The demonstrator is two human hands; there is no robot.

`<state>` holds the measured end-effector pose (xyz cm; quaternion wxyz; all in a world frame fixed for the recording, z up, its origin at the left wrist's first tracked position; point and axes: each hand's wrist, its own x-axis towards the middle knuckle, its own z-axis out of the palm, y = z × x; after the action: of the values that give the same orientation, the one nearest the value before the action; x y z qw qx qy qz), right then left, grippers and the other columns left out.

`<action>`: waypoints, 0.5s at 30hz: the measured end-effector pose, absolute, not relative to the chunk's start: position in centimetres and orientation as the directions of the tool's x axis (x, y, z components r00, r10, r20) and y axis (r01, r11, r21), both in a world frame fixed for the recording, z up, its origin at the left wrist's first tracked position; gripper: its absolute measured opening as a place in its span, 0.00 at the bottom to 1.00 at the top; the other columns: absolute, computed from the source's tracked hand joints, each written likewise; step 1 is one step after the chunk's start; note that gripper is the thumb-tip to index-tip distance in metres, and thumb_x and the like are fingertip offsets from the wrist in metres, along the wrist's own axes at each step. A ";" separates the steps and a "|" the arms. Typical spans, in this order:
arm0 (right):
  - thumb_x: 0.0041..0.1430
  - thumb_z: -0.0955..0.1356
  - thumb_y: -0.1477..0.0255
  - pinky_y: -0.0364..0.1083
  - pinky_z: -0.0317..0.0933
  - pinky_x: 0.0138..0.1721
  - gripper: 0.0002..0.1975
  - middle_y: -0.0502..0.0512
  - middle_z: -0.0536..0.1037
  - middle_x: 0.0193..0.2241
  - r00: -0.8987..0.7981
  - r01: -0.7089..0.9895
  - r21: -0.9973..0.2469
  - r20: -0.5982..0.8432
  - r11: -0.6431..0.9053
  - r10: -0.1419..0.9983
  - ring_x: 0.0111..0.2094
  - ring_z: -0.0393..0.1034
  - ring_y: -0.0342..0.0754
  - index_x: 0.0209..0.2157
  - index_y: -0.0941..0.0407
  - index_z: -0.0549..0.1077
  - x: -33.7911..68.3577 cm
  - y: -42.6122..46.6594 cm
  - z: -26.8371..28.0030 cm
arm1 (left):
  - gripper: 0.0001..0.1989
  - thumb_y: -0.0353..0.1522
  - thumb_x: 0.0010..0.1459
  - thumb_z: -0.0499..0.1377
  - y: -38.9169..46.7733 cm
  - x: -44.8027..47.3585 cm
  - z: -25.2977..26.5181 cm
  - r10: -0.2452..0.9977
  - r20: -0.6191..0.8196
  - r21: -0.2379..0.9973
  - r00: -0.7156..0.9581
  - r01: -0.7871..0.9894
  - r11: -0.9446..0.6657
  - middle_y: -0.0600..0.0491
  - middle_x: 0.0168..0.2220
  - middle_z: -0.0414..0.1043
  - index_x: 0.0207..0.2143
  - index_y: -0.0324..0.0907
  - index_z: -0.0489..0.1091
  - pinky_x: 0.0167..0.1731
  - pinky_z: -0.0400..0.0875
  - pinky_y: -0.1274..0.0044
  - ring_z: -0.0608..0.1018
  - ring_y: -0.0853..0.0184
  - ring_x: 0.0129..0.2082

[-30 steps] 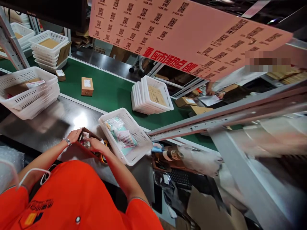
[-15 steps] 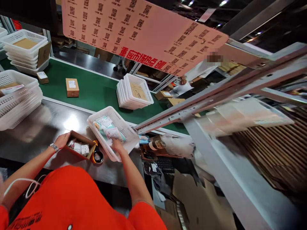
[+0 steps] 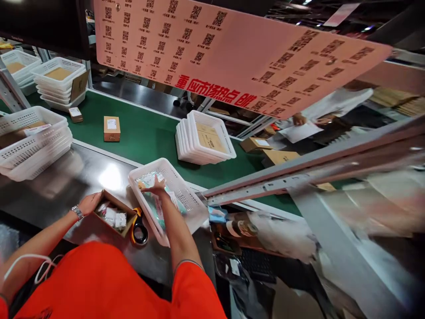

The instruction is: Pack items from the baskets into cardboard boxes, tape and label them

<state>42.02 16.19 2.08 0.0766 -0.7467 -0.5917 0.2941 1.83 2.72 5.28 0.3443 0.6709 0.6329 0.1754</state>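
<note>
Right hand (image 3: 156, 186) now spread on clear plastic packets (image 3: 153, 182) deep in white perforated plastic basket (image 3: 186, 188), no longer at near rim. Left hand (image 3: 89, 203) steadies open brown cardboard box (image 3: 114, 216), just left of basket.

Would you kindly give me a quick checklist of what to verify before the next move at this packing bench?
1. Left hand steadying the small open brown cardboard box: ok, it rests at the box's far end.
2. Right hand reaching the packets in the white perforated plastic basket: ok.
3. Firm grip on a packet: cannot tell.
4. Room left in the box: cannot tell; pale items already lie inside.
5. Yellow-handled scissors out of the way: not ok, they lie between box and basket.
</note>
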 end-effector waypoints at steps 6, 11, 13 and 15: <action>0.61 0.78 0.59 0.59 0.54 0.72 0.35 0.72 0.64 0.75 0.068 0.896 -0.416 -0.221 -0.157 0.973 0.75 0.56 0.67 0.67 0.56 0.75 38.3 14.9 0.8 | 0.36 0.52 0.74 0.39 2.5 1.9 5.2 0.970 -0.211 0.695 0.123 0.716 0.061 0.38 0.54 0.85 0.50 0.40 0.81 0.57 0.74 0.64 0.84 0.48 0.52; 0.72 0.67 0.67 0.51 0.60 0.65 0.16 0.65 0.79 0.60 0.012 0.880 -0.469 -0.125 -0.070 0.992 0.63 0.70 0.57 0.54 0.58 0.81 37.1 11.6 0.6 | 0.37 0.52 0.74 0.39 2.7 1.9 5.3 0.965 -0.220 0.692 0.146 0.721 0.049 0.38 0.55 0.85 0.51 0.39 0.81 0.57 0.74 0.63 0.84 0.48 0.53; 0.71 0.68 0.66 0.49 0.64 0.60 0.14 0.63 0.82 0.53 0.003 0.865 -0.499 -0.113 -0.059 0.994 0.57 0.74 0.55 0.50 0.57 0.82 37.1 11.1 0.7 | 0.36 0.51 0.74 0.40 2.8 1.9 5.3 0.969 -0.200 0.703 0.147 0.710 0.038 0.38 0.55 0.85 0.51 0.39 0.81 0.57 0.74 0.64 0.84 0.48 0.54; 0.68 0.70 0.65 0.48 0.67 0.55 0.12 0.61 0.83 0.49 0.023 0.843 -0.533 -0.103 -0.075 0.994 0.51 0.77 0.54 0.46 0.56 0.83 37.4 10.8 1.2 | 0.35 0.50 0.75 0.40 2.7 1.9 5.3 0.972 -0.185 0.712 0.145 0.702 0.031 0.37 0.55 0.85 0.51 0.39 0.81 0.57 0.74 0.64 0.84 0.48 0.54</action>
<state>37.41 10.78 1.18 0.1647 -0.6960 -0.6599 0.2302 1.91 2.73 5.31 0.3530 0.6694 0.6251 0.1911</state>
